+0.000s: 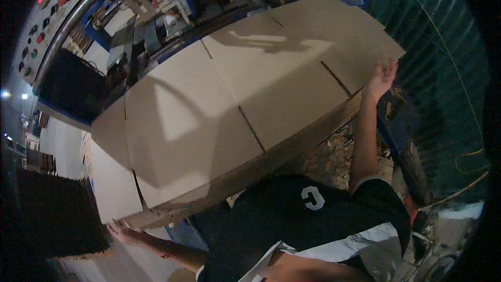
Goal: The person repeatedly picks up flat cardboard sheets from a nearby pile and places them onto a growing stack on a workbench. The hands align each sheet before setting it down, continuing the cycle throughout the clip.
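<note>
See cardboard stack (224,104) lying flat in front of dark shirt (276,214). Already slotted and piled, seemingly; not folded. Can't tell remaining steps. With left grip (125,233) at near-left corner, right grip (383,76) at right end; can't tell how tightly closed. Beyond: machine (229,0).

The person wears a black short-sleeved fabric shirt (271,204) with a broad whitish-grey collar (360,239), pale sleeve trim (373,178) and an angular white chest marking (319,198).
</note>
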Available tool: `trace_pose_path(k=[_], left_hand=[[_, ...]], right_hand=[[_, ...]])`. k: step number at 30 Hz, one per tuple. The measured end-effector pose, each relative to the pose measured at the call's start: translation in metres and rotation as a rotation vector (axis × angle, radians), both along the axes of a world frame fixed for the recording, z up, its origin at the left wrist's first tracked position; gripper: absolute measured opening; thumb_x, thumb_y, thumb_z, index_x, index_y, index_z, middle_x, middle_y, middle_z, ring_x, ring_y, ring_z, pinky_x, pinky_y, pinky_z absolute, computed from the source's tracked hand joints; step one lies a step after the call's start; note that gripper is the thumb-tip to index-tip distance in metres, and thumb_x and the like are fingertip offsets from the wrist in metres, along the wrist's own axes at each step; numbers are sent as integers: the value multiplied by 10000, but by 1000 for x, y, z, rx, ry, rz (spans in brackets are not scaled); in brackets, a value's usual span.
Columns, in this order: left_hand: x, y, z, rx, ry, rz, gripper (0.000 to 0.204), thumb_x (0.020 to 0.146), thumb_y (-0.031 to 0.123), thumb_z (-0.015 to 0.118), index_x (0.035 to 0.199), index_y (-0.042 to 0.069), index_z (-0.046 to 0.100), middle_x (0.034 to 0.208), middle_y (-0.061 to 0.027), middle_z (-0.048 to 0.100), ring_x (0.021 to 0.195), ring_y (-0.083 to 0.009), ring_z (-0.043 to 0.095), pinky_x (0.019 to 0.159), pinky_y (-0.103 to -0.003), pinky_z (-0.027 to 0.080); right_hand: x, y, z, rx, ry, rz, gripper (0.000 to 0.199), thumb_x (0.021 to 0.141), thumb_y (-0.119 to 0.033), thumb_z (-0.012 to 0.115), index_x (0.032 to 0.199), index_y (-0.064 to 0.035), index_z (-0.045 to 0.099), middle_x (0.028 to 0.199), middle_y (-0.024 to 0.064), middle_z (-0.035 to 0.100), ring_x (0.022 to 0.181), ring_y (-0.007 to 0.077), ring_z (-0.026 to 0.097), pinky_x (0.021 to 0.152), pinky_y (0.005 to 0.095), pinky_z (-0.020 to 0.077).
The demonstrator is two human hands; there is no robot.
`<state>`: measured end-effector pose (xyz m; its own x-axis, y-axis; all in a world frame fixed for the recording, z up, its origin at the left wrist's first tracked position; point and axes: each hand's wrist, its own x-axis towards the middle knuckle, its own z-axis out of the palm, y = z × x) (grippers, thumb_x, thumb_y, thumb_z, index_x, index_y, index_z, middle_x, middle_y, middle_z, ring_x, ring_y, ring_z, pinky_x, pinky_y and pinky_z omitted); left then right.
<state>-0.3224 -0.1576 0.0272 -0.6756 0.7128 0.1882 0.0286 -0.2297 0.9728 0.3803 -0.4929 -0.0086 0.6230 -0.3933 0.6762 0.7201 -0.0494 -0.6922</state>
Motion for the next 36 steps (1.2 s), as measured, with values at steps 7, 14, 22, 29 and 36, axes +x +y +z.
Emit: trace_pose_path(k=[7,14,22,29,36], left_hand=[[-10,43,23,217,-358,-395,360,873,153,498,1135,-93,483,1134,-192,541,1022,-315,534,918,-446,437],[32,-29,39,130,148,-550,385,804,152,611,1141,-21,537,1071,-127,584,957,-232,551,869,-358,434],[143,-92,36,194,1358,-1129,381,783,41,516,1140,129,617,1301,-157,474,1233,-331,417,1025,-429,317],[161,-77,38,254,1570,-1115,437,794,78,540,1215,190,561,1314,-137,463,1223,-349,418,1035,-463,288],[198,-16,35,309,1451,-1035,514,766,116,618,1264,162,501,1301,-148,465,1208,-340,426,1016,-433,327]], right_hand=[[19,-20,62,448,537,509,333,803,17,552,1129,-12,494,1057,101,557,939,227,561,811,358,465],[-136,-59,86,-502,295,131,405,841,-85,561,1212,52,472,1157,135,562,1053,229,534,910,339,405],[-202,-7,44,-1269,-435,869,246,765,-11,549,960,-109,663,1126,82,608,1120,285,529,981,454,368],[-163,12,44,-1373,-515,984,357,766,-142,613,1122,-125,592,1242,97,531,1189,294,464,1004,474,335],[-78,84,41,-1596,-534,809,677,732,-465,609,1305,-147,439,1381,101,374,1296,290,312,1064,455,224]])
